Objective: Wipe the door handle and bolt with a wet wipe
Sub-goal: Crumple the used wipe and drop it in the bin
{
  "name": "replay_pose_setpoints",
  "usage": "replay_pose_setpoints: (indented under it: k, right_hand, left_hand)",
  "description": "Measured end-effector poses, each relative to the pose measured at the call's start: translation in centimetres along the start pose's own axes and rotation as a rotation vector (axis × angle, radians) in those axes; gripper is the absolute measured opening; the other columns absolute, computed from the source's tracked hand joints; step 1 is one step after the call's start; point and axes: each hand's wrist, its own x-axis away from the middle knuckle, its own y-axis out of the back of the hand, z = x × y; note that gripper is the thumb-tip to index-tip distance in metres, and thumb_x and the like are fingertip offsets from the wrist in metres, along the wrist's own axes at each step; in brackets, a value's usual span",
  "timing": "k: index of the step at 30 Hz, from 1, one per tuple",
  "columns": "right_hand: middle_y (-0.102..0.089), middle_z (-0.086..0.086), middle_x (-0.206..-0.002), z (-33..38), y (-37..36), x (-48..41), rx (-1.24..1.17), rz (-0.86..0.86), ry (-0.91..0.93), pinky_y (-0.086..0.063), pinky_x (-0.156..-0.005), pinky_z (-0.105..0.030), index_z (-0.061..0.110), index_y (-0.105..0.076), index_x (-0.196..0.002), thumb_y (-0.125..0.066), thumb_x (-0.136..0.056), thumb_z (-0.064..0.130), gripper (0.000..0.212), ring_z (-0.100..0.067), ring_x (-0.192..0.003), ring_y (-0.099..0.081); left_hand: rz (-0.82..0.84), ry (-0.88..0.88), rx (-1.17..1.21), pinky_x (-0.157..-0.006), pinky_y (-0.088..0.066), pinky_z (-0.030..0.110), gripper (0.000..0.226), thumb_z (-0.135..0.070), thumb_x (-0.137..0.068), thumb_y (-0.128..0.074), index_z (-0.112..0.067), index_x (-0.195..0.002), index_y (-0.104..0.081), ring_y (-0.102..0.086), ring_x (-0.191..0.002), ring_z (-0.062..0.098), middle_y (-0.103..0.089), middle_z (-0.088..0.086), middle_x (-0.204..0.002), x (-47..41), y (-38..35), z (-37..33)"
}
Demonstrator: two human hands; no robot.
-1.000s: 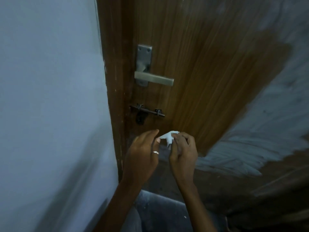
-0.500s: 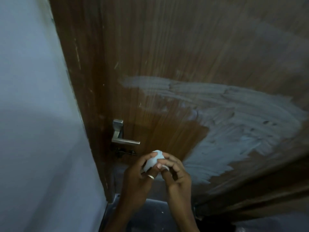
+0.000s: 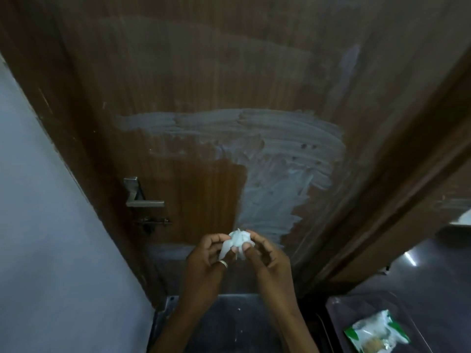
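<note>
wet wipe (image 3: 235, 242): white, crumpled wad | left hand (image 3: 206, 262) and right hand (image 3: 269, 261) fingers (image 3: 213, 240) pinch it

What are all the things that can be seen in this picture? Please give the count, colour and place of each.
door: one, brown wood with pale grey smears, centre.
door handle: one, silver, left part of the door.
bolt: one, dark, just under the door handle.
wet wipe: one, white, crumpled, lower centre.
wall: one, pale blue-grey, left.
packet: one, green and white, bottom right.
left hand: one, pinches the wet wipe, wears a pale ring.
right hand: one, pinches the wet wipe.
</note>
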Motion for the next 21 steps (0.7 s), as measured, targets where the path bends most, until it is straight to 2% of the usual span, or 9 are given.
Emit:
replay_pose_setpoints:
  k: [3, 6, 10, 12, 14, 16, 18, 21]
  right_hand:
    - [-0.075, 0.012, -0.112, -0.5, 3.9, 2.9, 0.008, -0.044, 0.019, -0.057, -0.096, -0.035, 0.025, -0.071, -0.121, -0.065, -0.098, 0.022, 0.025, -0.006, -0.107, -0.07]
    - [-0.075, 0.003, -0.115, -2.0, 8.8, 7.0, -0.019, -0.125, 0.015, -0.056, -0.097, -0.046, 0.019, -0.072, -0.123, -0.063, -0.098, 0.021, 0.026, -0.015, -0.11, -0.07]
    - [-0.074, 0.002, -0.119, -4.1, 15.6, 12.4, -0.095, -0.224, -0.086, -0.053, -0.102, -0.047, 0.016, -0.069, -0.128, -0.059, -0.097, 0.014, 0.032, -0.015, -0.113, -0.068]
    - [-0.072, 0.003, -0.123, -4.8, 18.6, 14.6, -0.117, -0.271, -0.143, -0.051, -0.104, -0.048, 0.02, -0.067, -0.13, -0.064, -0.093, 0.031, 0.039, -0.015, -0.117, -0.066]
    - [-0.071, 0.002, -0.124, -5.7, 21.5, 16.4, -0.124, -0.313, -0.17, -0.051, -0.104, -0.048, 0.022, -0.065, -0.134, -0.067, -0.089, 0.046, 0.051, -0.015, -0.117, -0.066]
    - [-0.073, 0.002, -0.119, -6.4, 24.2, 17.8, -0.085, -0.366, -0.178, -0.054, -0.101, -0.045, 0.023, -0.062, -0.136, -0.07, -0.091, 0.042, 0.05, -0.014, -0.111, -0.07]
    - [-0.075, 0.003, -0.113, -7.1, 26.7, 19.1, -0.037, -0.431, -0.184, -0.056, -0.096, -0.044, 0.024, -0.061, -0.136, -0.071, -0.092, 0.037, 0.047, -0.013, -0.104, -0.072]
    - [-0.076, 0.006, -0.109, -8.7, 30.2, 20.2, 0.024, -0.505, -0.241, -0.057, -0.093, -0.046, 0.03, -0.062, -0.134, -0.072, -0.087, 0.044, 0.05, -0.013, -0.101, -0.073]
  left_hand:
    - [0.03, -0.062, -0.105, -0.071, -0.051, 0.009, 0.016, -0.016, -0.083, -0.076, -0.024, -0.096, -0.07, -0.07, -0.084, -0.002, -0.075, -0.017, -0.09, 3.7, -2.8, 0.1]
    - [0.04, -0.125, -0.222, -0.077, -0.051, 0.013, 0.016, -0.021, -0.081, -0.078, -0.029, -0.095, -0.075, -0.069, -0.087, 0.0, -0.074, -0.011, -0.094, 8.1, -6.8, 1.1]
    - [0.207, -0.073, -0.233, -0.076, -0.05, 0.01, 0.023, -0.017, -0.083, -0.077, -0.035, -0.096, -0.072, -0.068, -0.087, -0.003, -0.073, -0.007, -0.099, 13.2, -13.2, 2.5]
    - [0.313, -0.042, -0.219, -0.076, -0.051, 0.01, 0.026, -0.015, -0.082, -0.078, -0.032, -0.1, -0.072, -0.068, -0.087, -0.004, -0.072, -0.007, -0.099, 15.1, -16.4, 2.9]
    - [0.411, -0.005, -0.208, -0.081, -0.056, 0.018, 0.03, -0.013, -0.082, -0.078, -0.029, -0.106, -0.072, -0.07, -0.09, -0.002, -0.073, -0.007, -0.103, 16.6, -19.5, 3.7]
    - [0.502, 0.023, -0.2, -0.085, -0.058, 0.025, 0.034, -0.007, -0.083, -0.076, -0.03, -0.107, -0.071, -0.071, -0.094, 0.003, -0.075, -0.009, -0.102, 17.7, -22.1, 4.6]
    - [0.598, 0.049, -0.204, -0.085, -0.057, 0.022, 0.039, 0.002, -0.084, -0.072, -0.028, -0.109, -0.071, -0.071, -0.094, 0.001, -0.076, -0.015, -0.097, 18.7, -24.9, 5.6]
    - [0.677, 0.079, -0.205, -0.08, -0.053, 0.011, 0.04, 0.01, -0.086, -0.065, -0.016, -0.116, -0.07, -0.069, -0.091, -0.006, -0.074, -0.016, -0.097, 19.8, -28.7, 6.9]
